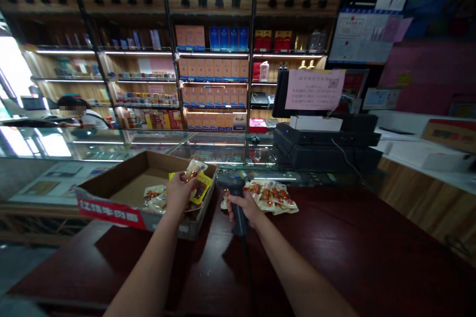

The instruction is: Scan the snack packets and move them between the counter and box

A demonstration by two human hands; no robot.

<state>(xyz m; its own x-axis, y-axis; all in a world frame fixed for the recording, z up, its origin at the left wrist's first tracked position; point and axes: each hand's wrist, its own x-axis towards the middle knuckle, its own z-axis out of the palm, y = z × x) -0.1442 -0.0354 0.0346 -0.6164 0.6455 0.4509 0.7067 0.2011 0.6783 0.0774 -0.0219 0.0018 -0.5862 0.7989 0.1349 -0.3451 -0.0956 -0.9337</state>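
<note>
My left hand is closed on a small snack packet, yellow and clear, held over the right end of an open cardboard box. More packets lie inside the box. My right hand grips the handle of a dark barcode scanner, its head pointing toward the held packet. Just right of the scanner, a heap of several orange-and-white snack packets lies on the dark red counter.
A black cash register with a pink paper notice stands behind the heap. A glass display case runs along the back left, with lit shelves of boxed goods behind. A person sits far left.
</note>
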